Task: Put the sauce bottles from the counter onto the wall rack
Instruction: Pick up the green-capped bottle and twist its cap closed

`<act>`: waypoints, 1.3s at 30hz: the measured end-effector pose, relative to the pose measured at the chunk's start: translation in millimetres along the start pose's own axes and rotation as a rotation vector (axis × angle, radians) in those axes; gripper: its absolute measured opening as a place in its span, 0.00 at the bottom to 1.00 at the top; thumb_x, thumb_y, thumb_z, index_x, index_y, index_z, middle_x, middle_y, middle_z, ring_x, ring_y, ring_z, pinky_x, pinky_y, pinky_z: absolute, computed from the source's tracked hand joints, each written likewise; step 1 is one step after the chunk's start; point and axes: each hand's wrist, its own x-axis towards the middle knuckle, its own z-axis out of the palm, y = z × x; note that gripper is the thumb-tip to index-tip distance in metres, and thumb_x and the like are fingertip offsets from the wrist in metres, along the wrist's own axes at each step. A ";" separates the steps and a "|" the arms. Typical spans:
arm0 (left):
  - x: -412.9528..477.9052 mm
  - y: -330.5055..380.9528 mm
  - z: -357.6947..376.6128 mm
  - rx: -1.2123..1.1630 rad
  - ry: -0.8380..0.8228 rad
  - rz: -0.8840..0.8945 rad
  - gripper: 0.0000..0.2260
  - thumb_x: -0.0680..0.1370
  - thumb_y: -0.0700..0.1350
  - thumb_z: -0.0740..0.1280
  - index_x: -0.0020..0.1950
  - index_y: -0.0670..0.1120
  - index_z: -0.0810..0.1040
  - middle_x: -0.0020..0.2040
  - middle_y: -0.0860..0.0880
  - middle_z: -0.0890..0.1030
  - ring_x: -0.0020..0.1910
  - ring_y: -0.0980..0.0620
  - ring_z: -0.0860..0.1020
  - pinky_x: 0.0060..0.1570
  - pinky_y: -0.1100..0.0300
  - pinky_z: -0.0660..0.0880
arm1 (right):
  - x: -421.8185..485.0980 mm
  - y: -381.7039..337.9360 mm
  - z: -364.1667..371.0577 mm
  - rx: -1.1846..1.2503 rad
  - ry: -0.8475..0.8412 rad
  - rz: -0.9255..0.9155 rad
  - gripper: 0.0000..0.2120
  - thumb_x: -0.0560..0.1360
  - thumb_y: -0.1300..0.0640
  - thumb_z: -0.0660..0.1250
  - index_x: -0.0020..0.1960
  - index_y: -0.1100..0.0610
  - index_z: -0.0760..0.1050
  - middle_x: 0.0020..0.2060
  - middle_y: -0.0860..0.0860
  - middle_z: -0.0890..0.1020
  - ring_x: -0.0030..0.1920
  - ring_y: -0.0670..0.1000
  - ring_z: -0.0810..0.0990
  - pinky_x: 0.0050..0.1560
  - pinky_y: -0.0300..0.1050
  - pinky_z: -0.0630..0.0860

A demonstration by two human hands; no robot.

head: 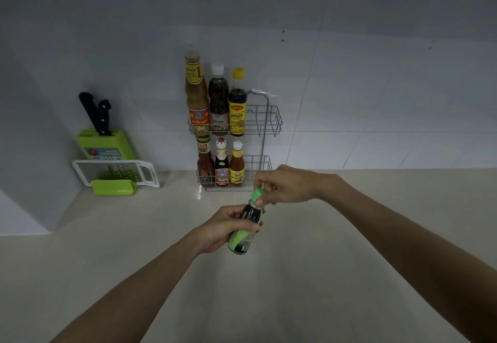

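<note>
Left hand (pixel 224 228) wraps green-labelled sauce bottle (pixel 246 228) body; right hand (pixel 285 185) pinches its cap (green); bottle tilted, cap far-right.

Both bare forearms reach forward, converging mid-frame. Left hand (pixel 224 225) wrapped around the body of a held bottle (pixel 246 228) — thumb on top. Right hand (pixel 286 185) higher, fingers pinched on its cap, wrist slightly bent.

Left hand (pixel 224 228) grips green-labelled dark sauce bottle (pixel 245 231), tilted above the counter (pixel 107 248); right hand (pixel 286 185) pinches its green cap (pixel 257 194), seemingly twisting; wall rack (pixel 265 123) carries six bottles, right ends vacant.
</note>
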 end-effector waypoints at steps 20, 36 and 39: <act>-6.2 11.7 -10.5 -0.113 -0.185 -0.031 0.23 0.62 0.38 0.72 0.58 0.43 0.80 0.44 0.46 0.84 0.45 0.52 0.83 0.49 0.62 0.79 | -2.5 -11.2 -13.3 0.122 -0.061 -0.082 0.17 0.78 0.54 0.65 0.66 0.49 0.68 0.57 0.48 0.77 0.55 0.48 0.77 0.55 0.45 0.75; -8.3 16.4 -12.4 -0.073 -0.185 -0.050 0.20 0.66 0.36 0.70 0.59 0.43 0.79 0.44 0.47 0.84 0.44 0.52 0.82 0.49 0.61 0.78 | 4.3 -7.3 -16.4 0.105 0.015 -0.134 0.15 0.74 0.59 0.71 0.61 0.52 0.76 0.55 0.46 0.81 0.54 0.44 0.79 0.54 0.36 0.75; -7.4 10.6 -7.5 -0.038 -0.123 -0.017 0.17 0.70 0.30 0.68 0.58 0.41 0.79 0.44 0.49 0.85 0.44 0.54 0.83 0.48 0.62 0.79 | 4.0 -9.3 -10.6 0.002 0.016 -0.021 0.13 0.75 0.47 0.68 0.53 0.56 0.78 0.44 0.51 0.84 0.45 0.47 0.81 0.47 0.42 0.77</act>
